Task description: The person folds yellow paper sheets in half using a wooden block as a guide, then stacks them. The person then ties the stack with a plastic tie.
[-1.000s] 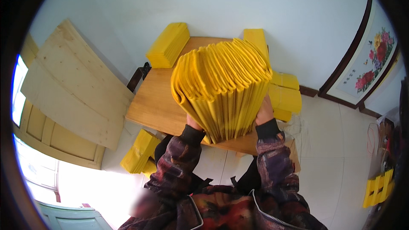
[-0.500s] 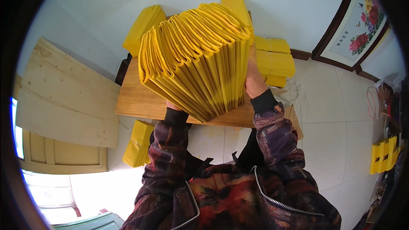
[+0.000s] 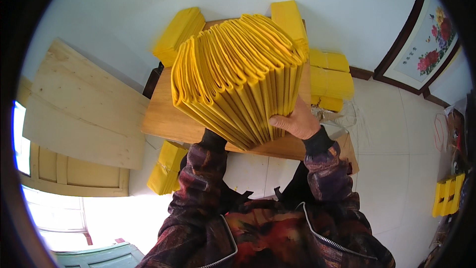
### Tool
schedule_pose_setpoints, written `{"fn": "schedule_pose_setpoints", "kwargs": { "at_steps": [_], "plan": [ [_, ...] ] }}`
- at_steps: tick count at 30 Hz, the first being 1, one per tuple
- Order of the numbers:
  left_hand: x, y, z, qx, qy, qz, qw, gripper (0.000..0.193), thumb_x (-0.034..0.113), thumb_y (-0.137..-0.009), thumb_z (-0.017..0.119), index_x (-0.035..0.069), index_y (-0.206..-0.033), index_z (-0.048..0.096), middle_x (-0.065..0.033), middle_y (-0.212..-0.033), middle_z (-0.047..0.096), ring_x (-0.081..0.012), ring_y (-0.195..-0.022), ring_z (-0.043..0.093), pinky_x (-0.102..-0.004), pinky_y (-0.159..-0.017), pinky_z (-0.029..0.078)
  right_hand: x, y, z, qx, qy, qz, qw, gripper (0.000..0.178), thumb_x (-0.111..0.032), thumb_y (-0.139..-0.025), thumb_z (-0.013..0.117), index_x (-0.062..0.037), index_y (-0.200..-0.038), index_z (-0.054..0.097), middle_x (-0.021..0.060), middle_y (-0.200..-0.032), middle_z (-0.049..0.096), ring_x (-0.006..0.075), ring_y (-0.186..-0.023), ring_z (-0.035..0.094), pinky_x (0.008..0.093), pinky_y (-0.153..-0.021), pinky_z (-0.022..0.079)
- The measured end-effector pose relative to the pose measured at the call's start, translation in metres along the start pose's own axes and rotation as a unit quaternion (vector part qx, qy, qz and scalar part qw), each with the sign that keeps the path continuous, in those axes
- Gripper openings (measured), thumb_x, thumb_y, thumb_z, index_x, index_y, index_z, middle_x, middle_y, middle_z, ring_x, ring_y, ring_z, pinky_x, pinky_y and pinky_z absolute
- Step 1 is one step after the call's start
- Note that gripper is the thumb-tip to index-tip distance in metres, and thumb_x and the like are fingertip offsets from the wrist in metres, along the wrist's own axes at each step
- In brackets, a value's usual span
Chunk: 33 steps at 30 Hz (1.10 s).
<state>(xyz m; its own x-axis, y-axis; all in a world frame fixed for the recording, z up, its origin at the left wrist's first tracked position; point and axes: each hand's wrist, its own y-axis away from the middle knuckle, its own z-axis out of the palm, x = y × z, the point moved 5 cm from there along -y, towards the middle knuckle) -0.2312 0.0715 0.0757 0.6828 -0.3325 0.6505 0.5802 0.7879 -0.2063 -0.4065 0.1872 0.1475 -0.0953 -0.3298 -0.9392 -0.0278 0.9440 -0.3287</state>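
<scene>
A thick bundle of folded yellow sheets is held over the middle of a wooden worktop, its folds fanned toward the top and its narrower lower end in line with the near edge; I cannot tell whether it touches the wood. The right hand grips the bundle low on its right side, thumb laid across the front folds and fingers out of sight behind; the left hand is hidden behind the bundle's lower left, only its black cuff showing, so I cannot tell how it is closed. One yellow stack lies at the worktop's far left corner, another stack at the far right corner; tied yellow bundles sit beyond the right edge; a yellow packet is below the near left corner; a plywood board leans to the left.
</scene>
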Motion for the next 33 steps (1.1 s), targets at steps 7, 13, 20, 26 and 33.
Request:
{"fn": "schedule_pose_setpoints", "kwargs": {
  "at_steps": [7, 13, 20, 26, 33],
  "plan": [
    [0.006, 0.002, 0.040, -0.051, 0.163, -0.053, 0.984, 0.057, 0.047, -0.095, 0.034, 0.010, -0.138, 0.032, -0.0109, -0.139, 0.038, -0.0267, -0.121, 0.043, -0.0407, -0.099, 0.041, -0.010, -0.001, 0.020, -0.011, -0.156, 0.008, 0.988, 0.069, -0.032, -0.078, 0.072, -0.0003, -0.129, 0.038, 0.0097, -0.121, 0.052, 0.0201, -0.112, 0.048, 0.0328, -0.095, 0.038],
    [0.073, 0.009, 0.083, 0.083, -0.343, 0.080, 0.932, 0.046, 0.034, -0.101, 0.023, 0.001, -0.129, 0.039, -0.0100, -0.119, 0.049, -0.0177, -0.110, 0.044, -0.0287, -0.097, 0.033, 0.014, -0.005, 0.043, 0.047, -0.276, 0.039, 0.959, 0.057, -0.038, -0.088, 0.059, -0.0020, -0.128, 0.041, 0.0084, -0.124, 0.050, 0.0197, -0.113, 0.047, 0.0332, -0.096, 0.039],
    [0.113, 0.001, 0.085, 0.130, -0.568, -0.130, 0.802, 0.053, 0.034, -0.096, 0.042, -0.001, -0.134, 0.032, -0.0128, -0.122, 0.050, -0.0181, -0.110, 0.047, -0.0276, -0.094, 0.037, 0.061, -0.019, 0.112, 0.035, -0.636, 0.142, 0.757, 0.061, -0.054, -0.092, 0.038, -0.0102, -0.133, 0.038, 0.0099, -0.130, 0.047, 0.0259, -0.116, 0.049, 0.0404, -0.096, 0.042],
    [0.107, 0.007, 0.056, -0.041, -0.628, -0.306, 0.714, 0.056, 0.027, -0.094, 0.050, 0.002, -0.138, 0.026, -0.0078, -0.124, 0.049, -0.0137, -0.111, 0.047, -0.0274, -0.094, 0.040, 0.093, 0.005, 0.118, -0.013, -0.687, 0.192, 0.700, 0.067, -0.061, -0.088, 0.038, -0.0123, -0.133, 0.039, 0.0107, -0.129, 0.048, 0.0266, -0.115, 0.048, 0.0443, -0.096, 0.042],
    [0.058, 0.021, -0.010, -0.008, -0.420, -0.240, 0.875, 0.061, 0.028, -0.094, 0.048, 0.006, -0.142, 0.018, -0.0082, -0.137, 0.037, -0.0178, -0.123, 0.038, -0.0322, -0.102, 0.033, 0.126, 0.009, 0.095, 0.045, -0.627, 0.227, 0.744, 0.067, -0.060, -0.088, 0.041, -0.0126, -0.135, 0.038, 0.0098, -0.131, 0.047, 0.0247, -0.116, 0.048, 0.0418, -0.095, 0.042]
  ]
}}
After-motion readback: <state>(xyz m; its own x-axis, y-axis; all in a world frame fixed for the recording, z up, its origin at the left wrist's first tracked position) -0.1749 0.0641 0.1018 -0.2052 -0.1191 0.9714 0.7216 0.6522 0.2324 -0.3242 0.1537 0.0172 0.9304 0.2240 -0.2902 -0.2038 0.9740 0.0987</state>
